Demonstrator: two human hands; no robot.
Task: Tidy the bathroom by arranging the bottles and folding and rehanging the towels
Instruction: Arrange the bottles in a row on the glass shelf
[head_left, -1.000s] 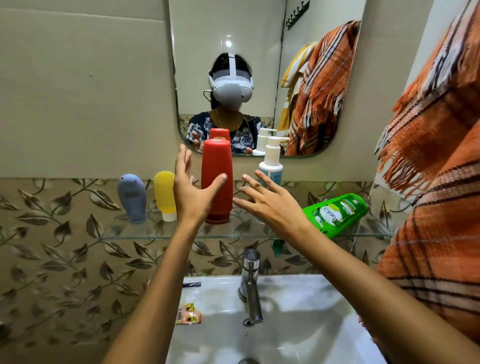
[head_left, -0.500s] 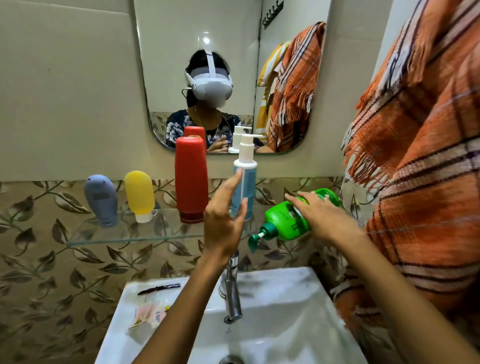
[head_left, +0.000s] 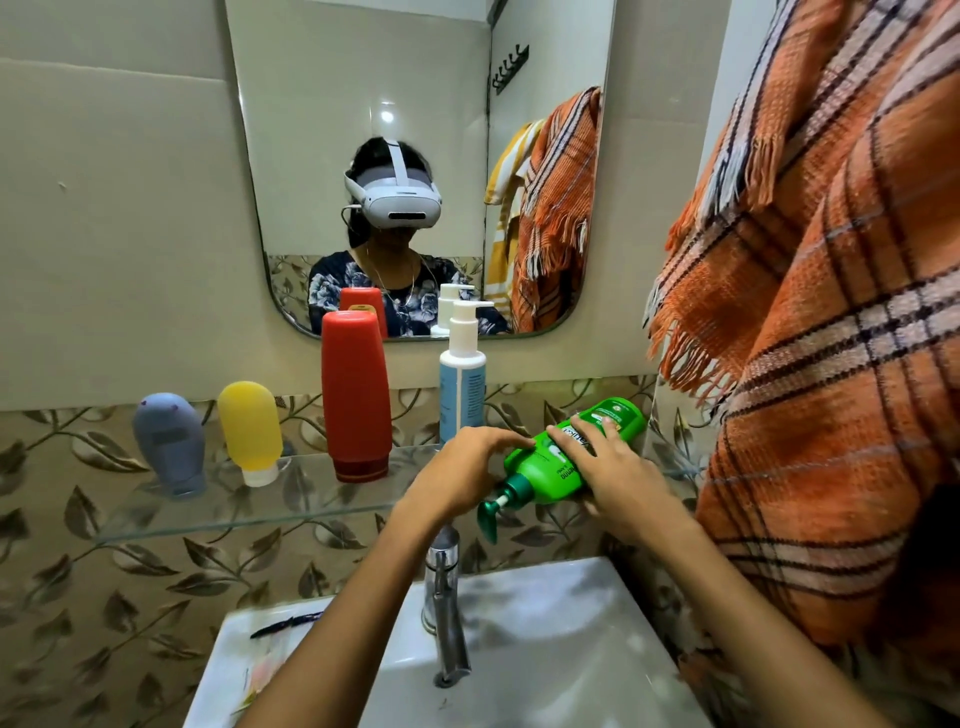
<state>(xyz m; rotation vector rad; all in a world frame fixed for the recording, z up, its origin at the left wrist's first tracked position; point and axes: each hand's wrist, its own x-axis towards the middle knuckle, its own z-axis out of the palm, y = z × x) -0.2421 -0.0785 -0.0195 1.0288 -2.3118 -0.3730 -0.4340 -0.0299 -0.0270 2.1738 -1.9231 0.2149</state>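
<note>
Hanging bunched on the right, orange plaid towel (head_left: 831, 364) isn't folded yet; glass shelf (head_left: 270, 506) carries four bottles upright in a row. Green pump bottle (head_left: 566, 457) lies on its side at the shelf's right end, pump overhanging the edge. Right hand (head_left: 618, 473) grip wrapped over its body, left hand (head_left: 462, 470) fingers steadying near the neck, probably to stand it up.

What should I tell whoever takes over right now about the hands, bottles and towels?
Left hand and right hand both grip the green pump bottle, lying on its side at the glass shelf's right end.
Done: grey bottle, yellow bottle, red bottle and white pump bottle stand in a row.
Left: stand the green one up; fold and rehang the orange towel.
</note>
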